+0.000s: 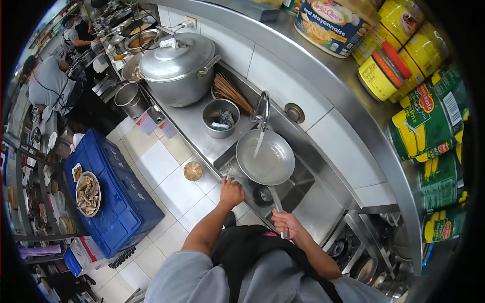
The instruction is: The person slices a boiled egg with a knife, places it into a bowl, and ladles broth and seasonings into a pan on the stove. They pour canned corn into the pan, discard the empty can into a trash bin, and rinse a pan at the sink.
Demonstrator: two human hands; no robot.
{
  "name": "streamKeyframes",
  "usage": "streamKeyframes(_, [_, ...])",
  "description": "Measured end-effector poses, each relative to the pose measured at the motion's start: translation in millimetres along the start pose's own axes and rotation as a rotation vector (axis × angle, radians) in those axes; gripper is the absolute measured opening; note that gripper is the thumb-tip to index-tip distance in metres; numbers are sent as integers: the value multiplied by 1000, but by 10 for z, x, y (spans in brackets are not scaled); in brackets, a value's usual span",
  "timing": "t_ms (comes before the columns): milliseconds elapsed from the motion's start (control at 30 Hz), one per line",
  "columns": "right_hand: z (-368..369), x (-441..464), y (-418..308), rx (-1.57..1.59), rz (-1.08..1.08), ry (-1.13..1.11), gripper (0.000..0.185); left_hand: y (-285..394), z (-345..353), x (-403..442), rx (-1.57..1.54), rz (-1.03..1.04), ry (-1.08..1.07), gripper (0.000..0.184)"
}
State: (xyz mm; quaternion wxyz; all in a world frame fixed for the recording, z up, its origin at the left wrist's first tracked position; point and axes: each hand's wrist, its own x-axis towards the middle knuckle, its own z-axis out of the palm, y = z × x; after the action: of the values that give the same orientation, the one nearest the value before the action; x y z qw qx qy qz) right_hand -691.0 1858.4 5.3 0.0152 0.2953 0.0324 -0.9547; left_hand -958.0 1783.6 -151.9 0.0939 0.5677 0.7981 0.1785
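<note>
My right hand [286,222] is closed round the handle of a metal frying pan [277,170]. The pan is over the sink [301,186], under the faucet [262,112]. Water runs from the spout into the pan, and a shallow pool shows in it. My left hand [232,192] is at the sink's front edge, holding nothing, its fingers loosely apart. Beyond the pan, a metal pot [221,134] on the counter contains a grey scouring pad [226,118] and another cleaning item. Part of the sink basin is hidden under the pan.
A big lidded pot [177,76] and a bundle of thin brown sticks [231,92] are along the wall. At left, a blue cooler box [129,202] bears a bowl of food [88,194]. Cans [427,121] line the shelf at right. Other people [53,83] work at far left.
</note>
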Motion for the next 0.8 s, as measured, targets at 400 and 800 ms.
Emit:
streamKeyframes(400, [-49, -7, -56, -57, -54, 92, 12, 41, -158, -17, 49, -33, -48, 32])
streamKeyframes(800, [-202, -5, -16, -40, -44, 31, 14, -8, -62, -5, 28, -16, -4, 31])
